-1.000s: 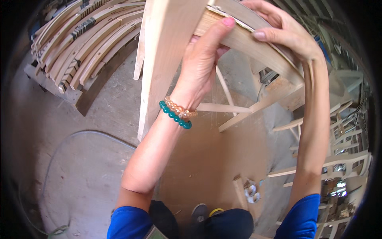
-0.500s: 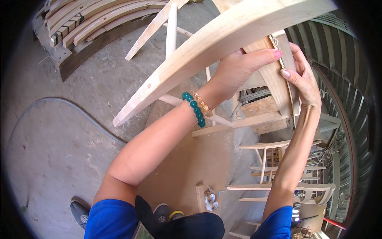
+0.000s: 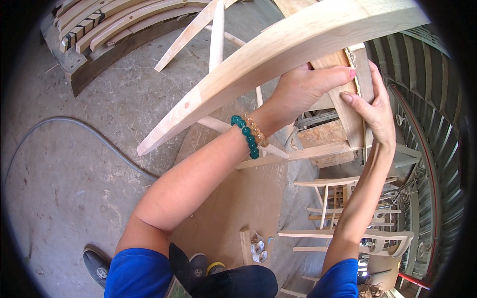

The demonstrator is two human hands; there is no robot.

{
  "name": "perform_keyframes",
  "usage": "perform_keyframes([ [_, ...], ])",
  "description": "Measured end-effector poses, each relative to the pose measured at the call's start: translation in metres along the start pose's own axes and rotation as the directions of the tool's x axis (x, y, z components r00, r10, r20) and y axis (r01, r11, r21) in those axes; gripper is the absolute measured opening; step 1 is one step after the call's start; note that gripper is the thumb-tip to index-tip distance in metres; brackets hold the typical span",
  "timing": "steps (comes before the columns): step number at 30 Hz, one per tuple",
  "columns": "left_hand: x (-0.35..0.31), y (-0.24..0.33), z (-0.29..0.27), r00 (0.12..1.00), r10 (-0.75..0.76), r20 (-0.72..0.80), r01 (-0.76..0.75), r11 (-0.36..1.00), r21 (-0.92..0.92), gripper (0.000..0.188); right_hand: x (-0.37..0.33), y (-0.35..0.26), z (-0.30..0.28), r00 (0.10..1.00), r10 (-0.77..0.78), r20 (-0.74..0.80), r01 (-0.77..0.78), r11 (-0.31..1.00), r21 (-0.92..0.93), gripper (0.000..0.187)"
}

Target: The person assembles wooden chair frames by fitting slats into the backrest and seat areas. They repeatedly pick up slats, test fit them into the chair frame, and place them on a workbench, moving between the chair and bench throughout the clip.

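Note:
A pale, unfinished wooden chair frame lies tipped in front of me. Its long curved leg [image 3: 238, 74] slants across the upper middle. Behind the leg is a flat wooden board [image 3: 354, 121], with a greyish strip [image 3: 366, 79] of rough, frayed edge alongside it. My left hand [image 3: 295, 94], wearing bead bracelets, reaches under the leg and grips the board, its thumb near the frayed edge. The fingers of that hand are mostly hidden. From the right, my right hand [image 3: 380, 114] wraps its fingers behind the strip, and its thumb lies against the board.
Curved wooden parts [image 3: 124, 30] are stacked on a low platform at the upper left. A grey hose [image 3: 74, 118] snakes over the concrete floor. A brown sheet [image 3: 213, 208] lies below, with tape rolls [image 3: 258, 251] beside it. More chair frames [image 3: 343, 233] stand at right near corrugated metal.
My right thumb has slid a little leftward onto the board and the right hand has dropped slightly. The left hand keeps its hold, and the view has shifted a little.

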State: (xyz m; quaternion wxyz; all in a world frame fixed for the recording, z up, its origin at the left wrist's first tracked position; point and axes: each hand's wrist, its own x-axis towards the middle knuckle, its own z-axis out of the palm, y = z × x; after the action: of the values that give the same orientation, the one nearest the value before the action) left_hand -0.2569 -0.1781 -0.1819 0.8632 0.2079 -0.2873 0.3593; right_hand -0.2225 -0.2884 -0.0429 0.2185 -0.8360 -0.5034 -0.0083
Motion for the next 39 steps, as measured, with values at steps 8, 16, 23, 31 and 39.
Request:
perform_keyframes([
  [8,0.004,0.004,0.002,0.999,0.001,-0.045,0.000,1.000,0.030,0.023,-0.067,0.035,0.030,0.795,-0.542,-0.273,0.158,0.620,-0.769,0.063],
  [16,0.001,0.005,0.008,0.990,-0.103,-0.097,0.117,0.980,0.159,0.050,-0.092,0.071,0.019,0.718,-0.535,-0.446,0.018,0.654,-0.756,0.031],
  [23,0.002,0.005,0.011,0.987,-0.082,-0.140,0.110,0.973,0.204,0.052,-0.083,0.073,0.018,0.650,-0.591,-0.477,0.049,0.660,-0.750,0.022],
  [31,0.001,0.001,0.012,0.989,-0.051,-0.139,0.073,0.986,0.151,0.039,-0.080,0.075,0.019,0.644,-0.615,-0.455,0.036,0.619,-0.785,0.020],
  [39,-0.002,0.000,-0.002,0.957,0.238,0.162,-0.279,0.623,0.731,0.045,-0.080,0.077,0.017,0.663,-0.621,-0.419,0.043,0.590,-0.806,0.023],
])
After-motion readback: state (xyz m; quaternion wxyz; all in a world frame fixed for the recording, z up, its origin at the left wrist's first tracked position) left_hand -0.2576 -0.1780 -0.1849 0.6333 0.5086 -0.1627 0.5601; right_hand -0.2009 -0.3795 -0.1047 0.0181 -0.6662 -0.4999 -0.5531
